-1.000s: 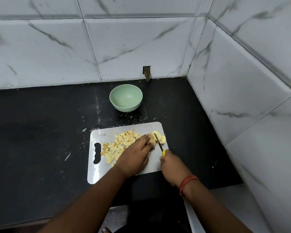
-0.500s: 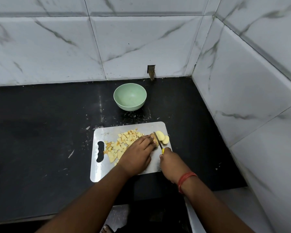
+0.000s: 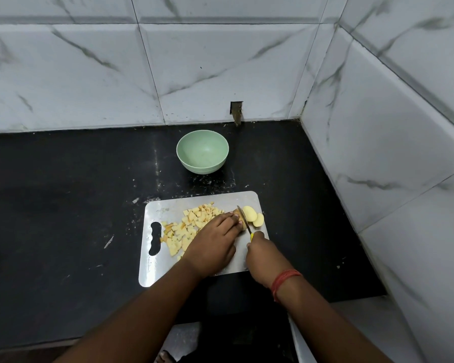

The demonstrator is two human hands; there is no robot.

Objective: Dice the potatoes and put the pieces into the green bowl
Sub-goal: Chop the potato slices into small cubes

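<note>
Another slice has fallen beside the knife. Your right hand grips its handle; your left hand pins the potato near the cutting board's far right corner. Keep fingertips tucked back. The green bowl waits empty.

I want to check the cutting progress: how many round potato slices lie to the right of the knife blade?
2. One slice lies right beside the knife; the other slice overlaps it near the cutting board edge. More may be hidden beneath them.
</note>
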